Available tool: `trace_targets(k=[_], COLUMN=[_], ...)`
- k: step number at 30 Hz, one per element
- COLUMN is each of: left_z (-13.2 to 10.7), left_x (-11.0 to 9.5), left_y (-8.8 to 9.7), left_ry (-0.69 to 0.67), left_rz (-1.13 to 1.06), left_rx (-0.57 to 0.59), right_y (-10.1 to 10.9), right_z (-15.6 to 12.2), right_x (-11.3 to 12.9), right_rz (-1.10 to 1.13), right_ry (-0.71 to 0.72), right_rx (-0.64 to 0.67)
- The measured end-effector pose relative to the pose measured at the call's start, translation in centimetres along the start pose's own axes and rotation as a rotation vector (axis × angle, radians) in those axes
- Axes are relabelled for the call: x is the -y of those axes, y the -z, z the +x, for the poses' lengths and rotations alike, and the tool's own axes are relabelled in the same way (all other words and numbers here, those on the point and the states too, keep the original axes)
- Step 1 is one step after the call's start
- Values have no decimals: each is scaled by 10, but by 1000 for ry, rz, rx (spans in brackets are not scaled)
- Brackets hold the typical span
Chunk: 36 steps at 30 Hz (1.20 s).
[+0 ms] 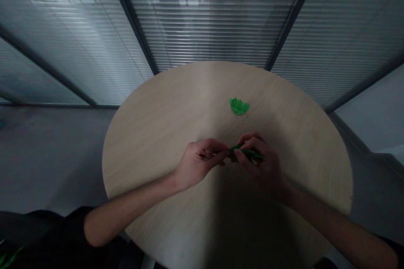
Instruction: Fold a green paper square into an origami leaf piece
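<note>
Above the middle of the table, my right hand [265, 166] is closed on a thin green piece [252, 154], pinching it between thumb and fingers. From the left, my left hand [200, 162] pinches the near end of the same piece, thumb against forefinger. The fingers cover much of the piece, so its exact kind cannot be made out. Farther back on the table lies a small bright green cluster of leaf-like plastic parts [239, 106], touched by neither hand.
The round wooden table [151, 126] has its far edge close to a glass partition with blinds [208, 38]. Grey floor [63, 147] shows at the left. Some green leaf-like strands [11, 257] appear in the bottom left corner.
</note>
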<state>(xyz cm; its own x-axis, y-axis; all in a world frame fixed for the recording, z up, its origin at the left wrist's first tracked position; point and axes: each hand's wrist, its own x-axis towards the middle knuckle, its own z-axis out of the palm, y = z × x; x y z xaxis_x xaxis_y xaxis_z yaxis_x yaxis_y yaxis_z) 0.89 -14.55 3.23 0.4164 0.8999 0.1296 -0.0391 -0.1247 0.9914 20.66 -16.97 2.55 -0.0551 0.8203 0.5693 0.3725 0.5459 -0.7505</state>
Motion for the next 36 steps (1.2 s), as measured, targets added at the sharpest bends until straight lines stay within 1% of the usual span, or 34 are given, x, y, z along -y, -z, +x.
trace_targets(k=[12,17,27,33,36], left_z=[-1,-1,-1,-1,-1], left_x=[1,0,-2,0,-1], left_y=[-1,0,0,0,0], left_ry=[-1,25,22,8,20], left_rz=[-22,0,24,-4,12], left_rx=[12,8,13,8,0], right_y=[0,0,0,1,1], right_z=[-1,-1,-2,-1,-1], right_x=[2,3,3,4,5], right_rz=[23,42,63,66,74], right_ry=[-32,-50,-65,-67,-92], right_rx=[-8,-1,13,13,17])
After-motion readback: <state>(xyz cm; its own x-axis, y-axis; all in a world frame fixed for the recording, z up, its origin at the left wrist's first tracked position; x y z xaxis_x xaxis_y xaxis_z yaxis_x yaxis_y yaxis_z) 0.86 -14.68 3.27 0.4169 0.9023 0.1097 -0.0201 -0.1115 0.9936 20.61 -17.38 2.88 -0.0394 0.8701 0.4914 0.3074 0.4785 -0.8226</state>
